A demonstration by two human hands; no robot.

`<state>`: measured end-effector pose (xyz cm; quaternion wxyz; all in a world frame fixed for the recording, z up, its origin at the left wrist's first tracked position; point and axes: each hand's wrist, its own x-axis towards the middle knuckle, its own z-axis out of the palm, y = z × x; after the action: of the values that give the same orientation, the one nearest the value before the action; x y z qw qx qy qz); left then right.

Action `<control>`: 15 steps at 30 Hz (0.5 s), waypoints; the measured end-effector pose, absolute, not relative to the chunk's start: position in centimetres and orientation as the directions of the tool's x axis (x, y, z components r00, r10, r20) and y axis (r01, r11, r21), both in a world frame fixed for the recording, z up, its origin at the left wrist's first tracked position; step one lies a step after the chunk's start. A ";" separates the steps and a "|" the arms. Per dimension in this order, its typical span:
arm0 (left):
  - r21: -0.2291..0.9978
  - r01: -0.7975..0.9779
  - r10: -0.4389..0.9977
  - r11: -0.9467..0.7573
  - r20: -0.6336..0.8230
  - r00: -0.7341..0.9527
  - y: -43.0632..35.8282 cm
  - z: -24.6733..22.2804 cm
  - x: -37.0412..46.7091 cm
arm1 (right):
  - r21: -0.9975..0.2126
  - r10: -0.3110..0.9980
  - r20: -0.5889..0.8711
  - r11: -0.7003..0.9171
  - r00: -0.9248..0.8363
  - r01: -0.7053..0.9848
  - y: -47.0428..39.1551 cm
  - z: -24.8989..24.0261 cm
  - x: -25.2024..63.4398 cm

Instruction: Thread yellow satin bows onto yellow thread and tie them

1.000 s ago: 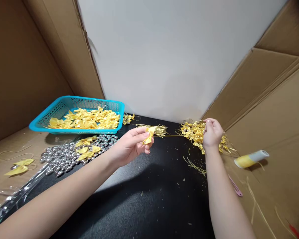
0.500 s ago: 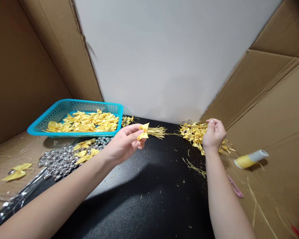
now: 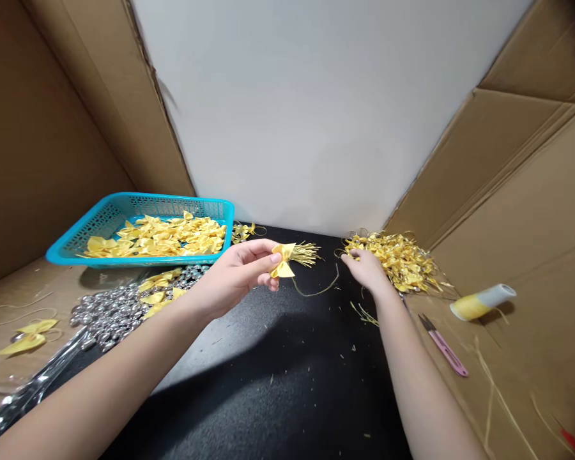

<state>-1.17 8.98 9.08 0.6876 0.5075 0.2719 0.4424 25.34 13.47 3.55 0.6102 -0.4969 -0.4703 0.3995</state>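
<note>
My left hand pinches a yellow ribbon bow between thumb and fingers, above the black table. Just behind the bow lies a bundle of cut gold cords. A thin cord hangs slack from near the bow and curves up toward my right hand. My right fingers are bent together at the left edge of a heap of yellow bows with looped cords. What is between those fingertips is too small to make out.
A blue basket of yellow bows stands at the left, with silver beads in front. On the right are a pink-handled thread snipper and a spool of yellow thread. Cardboard walls rise on both sides.
My right hand has moved left and down to the heap's left edge. The cord, straight before, now hangs slack. My left hand has turned slightly, showing more of the bow.
</note>
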 end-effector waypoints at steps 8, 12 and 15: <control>0.974 -0.213 0.866 -0.076 0.170 0.471 8.6 9.4 -1.7 | -0.992 0.812 0.058 -0.016 -0.581 -0.122 8.1 8.0 16.1; 0.960 -0.259 0.848 -0.107 0.224 0.481 8.3 9.5 -1.4 | -0.943 0.894 0.129 -0.023 -0.429 -0.332 7.2 7.8 14.9; 0.925 -0.378 0.828 -0.046 0.247 0.503 7.9 9.2 -0.8 | -0.866 0.932 0.178 -0.003 -0.314 -0.500 6.7 7.5 14.0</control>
<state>-0.84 7.88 9.20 0.6608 0.5612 0.2008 0.4562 14.05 6.65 7.50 0.5361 -0.2354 -0.4592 0.6681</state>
